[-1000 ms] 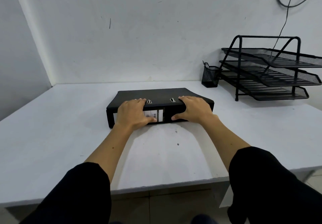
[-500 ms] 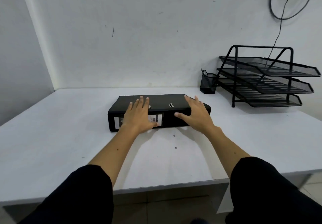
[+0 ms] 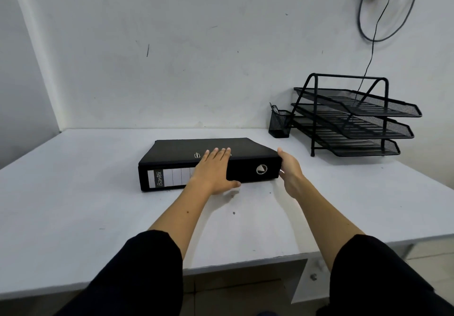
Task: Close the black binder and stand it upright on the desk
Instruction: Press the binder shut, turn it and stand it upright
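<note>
Flat, closed black binder (image 3: pixel 208 160) on desk (image 3: pixel 73 205); left hand (image 3: pixel 213 170) spread across spine, right hand (image 3: pixel 290 170) open at end.

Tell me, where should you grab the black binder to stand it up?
Probably by its two short ends, one of the hands on each side. The binder lies flat and closed, spine facing the person. The right hand already reaches its right end; the left hand lies flat on top.

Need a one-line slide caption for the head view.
Closed black binder flat on desk; left hand over spine, right hand at its end.
</note>
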